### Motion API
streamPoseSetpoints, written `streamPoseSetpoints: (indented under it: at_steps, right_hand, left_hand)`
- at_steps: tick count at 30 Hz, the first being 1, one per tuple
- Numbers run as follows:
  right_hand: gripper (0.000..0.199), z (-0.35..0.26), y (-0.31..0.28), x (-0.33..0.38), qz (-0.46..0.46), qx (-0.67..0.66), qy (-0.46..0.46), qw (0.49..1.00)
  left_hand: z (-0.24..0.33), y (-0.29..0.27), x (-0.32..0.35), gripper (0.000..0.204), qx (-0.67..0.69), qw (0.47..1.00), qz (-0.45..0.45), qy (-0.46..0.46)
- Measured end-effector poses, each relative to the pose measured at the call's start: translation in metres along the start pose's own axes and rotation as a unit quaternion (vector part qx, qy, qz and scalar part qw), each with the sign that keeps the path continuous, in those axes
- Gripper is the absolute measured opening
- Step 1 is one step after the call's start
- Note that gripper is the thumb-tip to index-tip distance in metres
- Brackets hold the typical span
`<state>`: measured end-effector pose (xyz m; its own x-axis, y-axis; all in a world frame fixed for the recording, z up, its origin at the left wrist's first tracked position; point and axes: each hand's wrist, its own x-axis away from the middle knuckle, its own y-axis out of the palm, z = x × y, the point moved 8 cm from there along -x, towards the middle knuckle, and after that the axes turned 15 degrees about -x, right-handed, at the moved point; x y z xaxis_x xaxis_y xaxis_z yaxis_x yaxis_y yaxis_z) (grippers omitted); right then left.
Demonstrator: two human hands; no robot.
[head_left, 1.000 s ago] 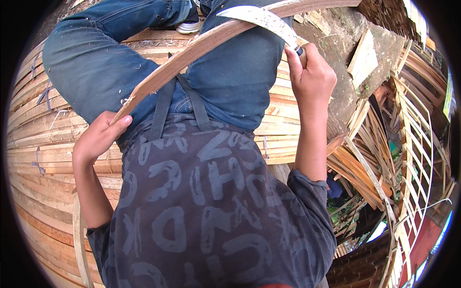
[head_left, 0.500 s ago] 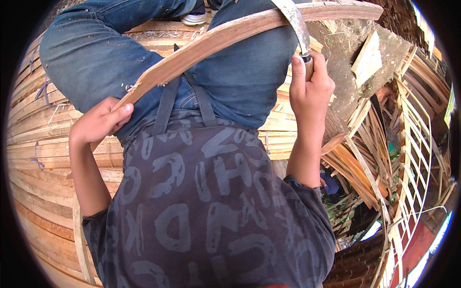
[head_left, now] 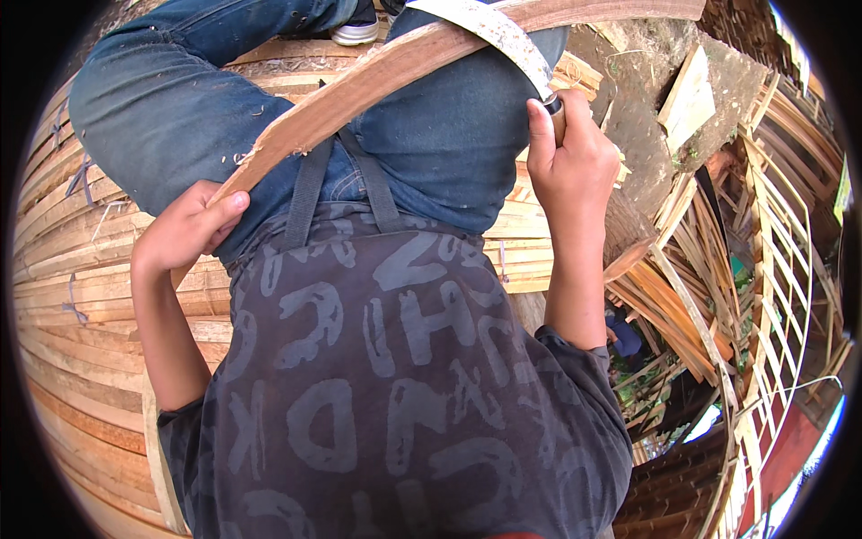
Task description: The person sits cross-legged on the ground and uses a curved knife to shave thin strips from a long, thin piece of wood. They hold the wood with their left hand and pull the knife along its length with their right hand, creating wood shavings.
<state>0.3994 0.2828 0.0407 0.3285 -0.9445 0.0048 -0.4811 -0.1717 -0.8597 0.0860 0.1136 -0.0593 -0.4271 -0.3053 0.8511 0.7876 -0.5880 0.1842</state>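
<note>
On my left, a stack of split bamboo slats (head_left: 81, 296) runs under me in long pale rows, tied here and there with thin cord. My left hand (head_left: 184, 229) is curled around the lower end of the wooden strip (head_left: 359, 85), fingers wrapped over it and thumb pressed along its edge, just above my hip. From there the strip rises slantwise across my lap, over my blue jeans (head_left: 180, 99), which are dusted with small pale shavings. Two dark straps (head_left: 346, 184) hang from my waist and cross in front of the strip's lower part, and my dark patterned shirt (head_left: 386, 386) fills the middle of the view, hiding whatever lies below my lap. A white shoe (head_left: 355, 31) peeks out at the top edge.

The strip is a long flat piece, reddish-brown on its face with a rough, paler edge, and it looks bowed toward the rim of the view. Near its upper end the curved blade (head_left: 498, 36) lies across it, light grey and worn. My right hand (head_left: 575, 166) is closed in a fist around the blade's handle, knuckles toward me, raised over my right thigh.

Further right stands a pile of bamboo offcuts (head_left: 691, 269) and, beyond it, a slatted bamboo frame (head_left: 777, 234).
</note>
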Motion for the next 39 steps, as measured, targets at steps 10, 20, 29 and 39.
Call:
streamPoseSetpoints:
  at_steps: [10, 20, 29, 39]
  right_hand:
    - [0.030, 0.059, -0.053, -0.014, 0.092, 0.098, 0.118, 0.984]
    - [0.032, 0.126, -0.112, 0.028, 0.174, -0.013, 0.201, 0.964]
    - [0.021, 0.068, -0.034, 0.031, 0.140, -0.264, 0.180, 0.937]
    - [0.019, 0.004, -0.007, 0.029, -0.011, -0.189, 0.109, 0.976]
  left_hand:
    - [0.002, 0.001, 0.002, 0.052, 0.006, 1.000, 0.016, 0.000]
    - [-0.001, -0.001, -0.002, 0.051, -0.024, 0.999, 0.022, 0.002]
    - [0.022, -0.002, 0.019, 0.041, -0.158, 0.967, 0.190, 0.058]
    - [0.044, 0.003, 0.032, 0.030, -0.289, 0.901, 0.324, 0.024]
